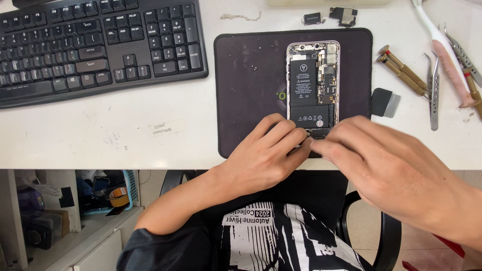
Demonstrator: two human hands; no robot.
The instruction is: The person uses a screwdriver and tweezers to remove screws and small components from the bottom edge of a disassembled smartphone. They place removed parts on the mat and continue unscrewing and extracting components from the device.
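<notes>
Opened smartphone (313,85), back removed, black battery and circuit boards exposed, lies lengthwise on a dark work mat (251,85) on the white worktop (125,130). Left hand (263,155) rests on the mat at the phone's lower end, fingers curled, fingertips pressed to the bottom edge of the phone; whether they pinch anything cannot be told. Right hand (386,165), blurred, meets it from the phone's right, fingertips at the same lower end; its grip cannot be told. Left of the phone: black keyboard (95,42). Right of the phone: scraper (385,102), brass-handled screwdrivers (401,70), steel tweezers (434,93). Above the phone: two small loose components (329,16).
</notes>
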